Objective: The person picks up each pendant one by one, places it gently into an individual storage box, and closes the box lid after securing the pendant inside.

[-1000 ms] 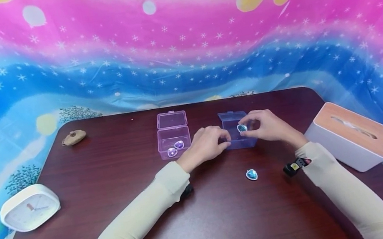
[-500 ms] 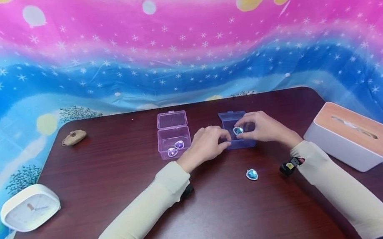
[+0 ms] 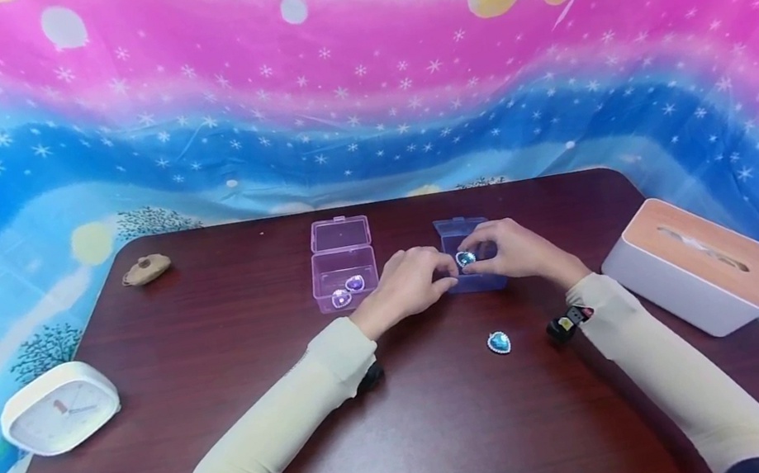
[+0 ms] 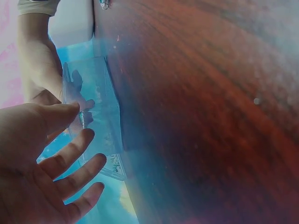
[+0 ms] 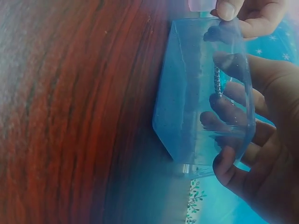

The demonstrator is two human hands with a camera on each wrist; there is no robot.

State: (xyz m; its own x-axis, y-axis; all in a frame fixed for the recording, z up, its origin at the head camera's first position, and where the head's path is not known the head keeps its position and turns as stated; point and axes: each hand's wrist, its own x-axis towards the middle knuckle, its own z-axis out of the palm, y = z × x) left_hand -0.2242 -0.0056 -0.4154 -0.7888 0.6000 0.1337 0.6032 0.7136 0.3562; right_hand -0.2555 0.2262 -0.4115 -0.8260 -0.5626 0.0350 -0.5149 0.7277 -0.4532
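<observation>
Beyond illegible wrist label [image 3: 565,324], gem [image 3: 464,258] in right grip [image 3: 519,249]

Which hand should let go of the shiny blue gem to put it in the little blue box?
Probably the right hand: it pinches that blue gem right at the open blue box. The left hand seems to hold the box's left edge, useful for steadying.

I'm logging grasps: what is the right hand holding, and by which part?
The right hand pinches a blue gem by opposite edges of its beaded rim.
</observation>
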